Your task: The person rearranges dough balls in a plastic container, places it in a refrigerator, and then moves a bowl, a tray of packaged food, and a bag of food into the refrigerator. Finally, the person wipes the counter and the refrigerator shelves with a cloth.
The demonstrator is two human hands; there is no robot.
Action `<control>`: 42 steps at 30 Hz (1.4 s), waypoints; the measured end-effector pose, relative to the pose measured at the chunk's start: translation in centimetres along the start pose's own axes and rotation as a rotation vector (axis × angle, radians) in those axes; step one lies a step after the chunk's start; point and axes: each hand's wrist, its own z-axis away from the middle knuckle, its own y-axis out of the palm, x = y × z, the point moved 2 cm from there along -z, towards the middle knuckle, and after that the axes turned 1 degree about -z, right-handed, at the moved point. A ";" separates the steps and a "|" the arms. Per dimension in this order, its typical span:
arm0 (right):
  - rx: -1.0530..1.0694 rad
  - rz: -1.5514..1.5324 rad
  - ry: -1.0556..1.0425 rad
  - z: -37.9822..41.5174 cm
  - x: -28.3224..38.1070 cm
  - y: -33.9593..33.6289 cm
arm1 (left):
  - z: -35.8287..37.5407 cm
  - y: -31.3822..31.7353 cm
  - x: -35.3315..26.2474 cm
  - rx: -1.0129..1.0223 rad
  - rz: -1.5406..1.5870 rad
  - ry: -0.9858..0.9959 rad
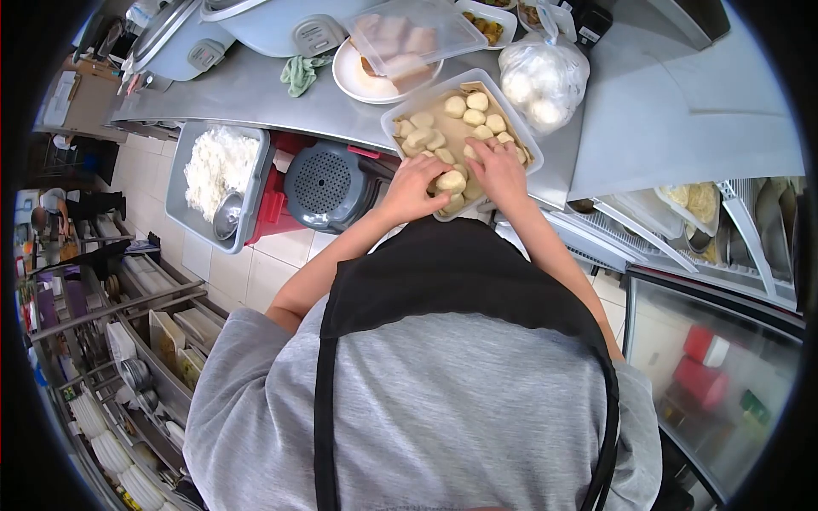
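Round pieces [455,106], pale yellow and smooth, are located in a translucent rectangular tub [519,121] on the metal surface [256,92]; cloudy tan liquid shows between them. The left hand [416,187], at the tub's near left side, is partly curled, thumb and fingers pinching one larger piece. The right hand [497,168] reaches in from the near right side, its fingers bent down among the pieces; whether it grips one cannot be determined. The tub's near corner appears to project past the surface's near edge. Adjacent on the far left is a white plate [365,88] of meat slices under a clear lid [464,30]; on the right, a knotted plastic bag [545,85]. Steel shows between a green cloth [300,75] and the near edge. Left of the surface, a grey bin [176,189] contains white rice [220,166] and a metal bowl [227,215]. Floor tiles [226,274] lie below; a glass door [682,315] stands near right.
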 end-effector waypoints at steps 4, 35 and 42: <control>0.120 -0.083 -0.119 -0.1 -0.7 0.9 | 0.1 0.0 0.0 -0.027 0.017 0.032; 0.247 -0.024 0.038 -1.5 -2.7 0.3 | 0.1 -0.3 -0.5 -0.026 0.014 0.008; 0.264 -0.174 -0.042 -1.5 -3.4 -0.3 | -2.6 0.7 -0.5 0.027 -0.106 -0.155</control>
